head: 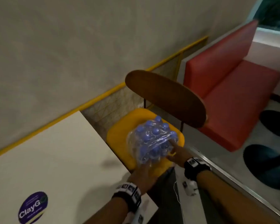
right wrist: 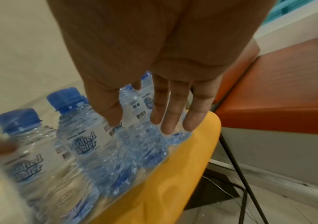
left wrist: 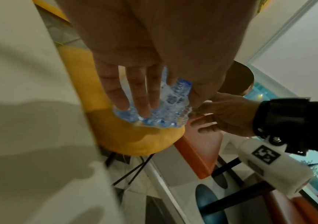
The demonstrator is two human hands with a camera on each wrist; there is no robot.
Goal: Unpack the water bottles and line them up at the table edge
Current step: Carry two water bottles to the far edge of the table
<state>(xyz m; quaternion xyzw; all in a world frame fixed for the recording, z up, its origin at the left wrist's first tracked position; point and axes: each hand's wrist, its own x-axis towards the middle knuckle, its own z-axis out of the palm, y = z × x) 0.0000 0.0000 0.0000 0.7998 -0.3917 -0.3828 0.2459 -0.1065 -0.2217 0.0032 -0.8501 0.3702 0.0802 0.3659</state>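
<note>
A shrink-wrapped pack of small water bottles (head: 152, 139) with blue caps stands on the yellow seat of a chair (head: 118, 139), just past the table's end. My left hand (head: 142, 172) lies against the pack's near side; in the left wrist view its straight fingers (left wrist: 135, 97) press on the plastic wrap (left wrist: 173, 109). My right hand (head: 174, 151) is at the pack's right side. In the right wrist view its fingers (right wrist: 165, 109) stretch straight over the bottles (right wrist: 89, 144). Neither hand curls round a bottle.
The white table (head: 47, 159) with a round purple sticker (head: 33, 207) lies to the left, against a grey wall. The chair's brown backrest (head: 168, 97) rises behind the pack. A red bench (head: 233, 94) stands to the right, with dark round bases (head: 268, 167) on the floor.
</note>
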